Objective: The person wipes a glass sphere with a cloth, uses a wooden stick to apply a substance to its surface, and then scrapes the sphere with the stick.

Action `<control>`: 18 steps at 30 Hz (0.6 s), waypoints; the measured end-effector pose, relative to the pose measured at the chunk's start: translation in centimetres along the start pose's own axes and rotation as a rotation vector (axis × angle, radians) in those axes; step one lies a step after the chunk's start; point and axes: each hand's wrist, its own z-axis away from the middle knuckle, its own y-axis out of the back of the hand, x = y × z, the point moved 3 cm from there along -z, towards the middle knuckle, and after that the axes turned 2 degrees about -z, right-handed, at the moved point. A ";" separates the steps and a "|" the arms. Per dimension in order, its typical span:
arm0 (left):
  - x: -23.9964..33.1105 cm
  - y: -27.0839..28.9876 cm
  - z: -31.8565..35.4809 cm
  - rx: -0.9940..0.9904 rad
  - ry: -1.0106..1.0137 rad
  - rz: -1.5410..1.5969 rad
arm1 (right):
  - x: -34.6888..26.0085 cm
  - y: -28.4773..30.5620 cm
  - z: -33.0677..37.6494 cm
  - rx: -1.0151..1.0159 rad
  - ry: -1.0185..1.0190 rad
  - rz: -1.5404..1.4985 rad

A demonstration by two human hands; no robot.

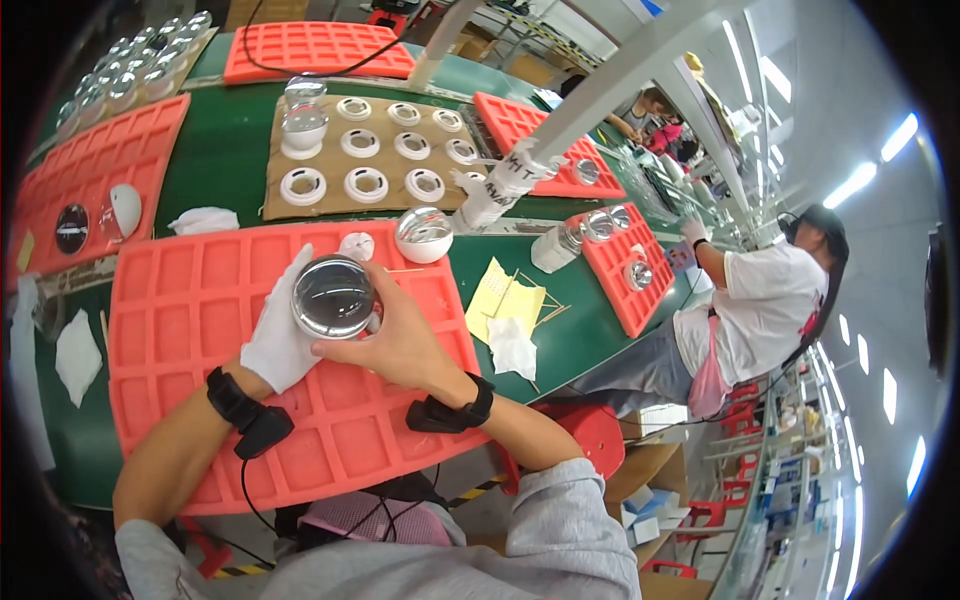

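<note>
Over the red gridded foam tray [215,330], both hands hold a clear, shiny globe [335,297] with a dark-looking face turned up. My left hand [283,325], in a white glove, is closed around its left side. Bare and curled around the right side, my right hand [400,330] has its thumb near the globe's lower rim. The fingers under the globe are hidden. Just beyond my right hand, a globe with a white lower half [424,235] rests on the tray's far edge. Beside it lies a small white round piece [357,246].
White rings [366,184] stand in rows on a cardboard sheet [330,112] beyond the tray. A taped post [500,190] rises to their right. Yellow sheets [500,298], wooden sticks, a crumpled white wipe [512,348] and a glass jar [556,248] are at right. A co-worker [750,300] sits further right.
</note>
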 end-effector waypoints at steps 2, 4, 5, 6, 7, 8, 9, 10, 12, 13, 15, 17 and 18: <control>0.1 -1.9 0.9 -0.023 0.000 -0.056 | -0.4 0.8 0.1 0.019 0.009 -0.043; -0.1 -3.5 2.0 -0.051 -0.002 -0.133 | -0.5 1.8 1.4 -0.028 -0.252 -0.259; -0.2 -3.6 2.2 -0.054 0.011 -0.147 | -0.1 2.3 2.1 -0.053 -0.383 -0.370; -0.4 -4.0 2.7 -0.170 0.026 -0.218 | 0.0 2.8 2.8 -0.038 -0.385 -0.384; -0.6 -4.4 3.1 -0.289 0.044 -0.285 | 0.0 3.7 3.2 0.042 -0.248 -0.302; -0.9 -4.7 3.2 -0.409 0.063 -0.348 | 0.0 4.6 3.8 0.123 -0.114 -0.216; -1.0 -4.5 3.0 -0.402 0.075 -0.352 | 0.0 5.5 4.2 0.191 0.019 -0.129; -0.9 -4.1 2.6 -0.355 0.023 -0.527 | 0.2 6.8 4.8 0.196 0.011 -0.138; -1.2 -3.4 1.8 -0.261 -0.077 -0.866 | 0.2 10.9 6.4 0.387 0.000 -0.001; -1.4 -3.2 1.7 -0.257 -0.068 -0.865 | 0.5 12.6 7.1 0.467 0.016 0.033; -1.8 -3.4 1.9 -0.274 -0.023 -0.960 | 2.3 16.9 8.4 0.651 0.050 0.094; -1.9 -3.2 2.1 -0.275 -0.001 -1.009 | 4.6 20.9 9.0 0.826 0.026 0.118; -2.0 -3.1 2.0 -0.299 0.007 -1.046 | 5.2 23.0 9.3 0.908 -0.011 0.134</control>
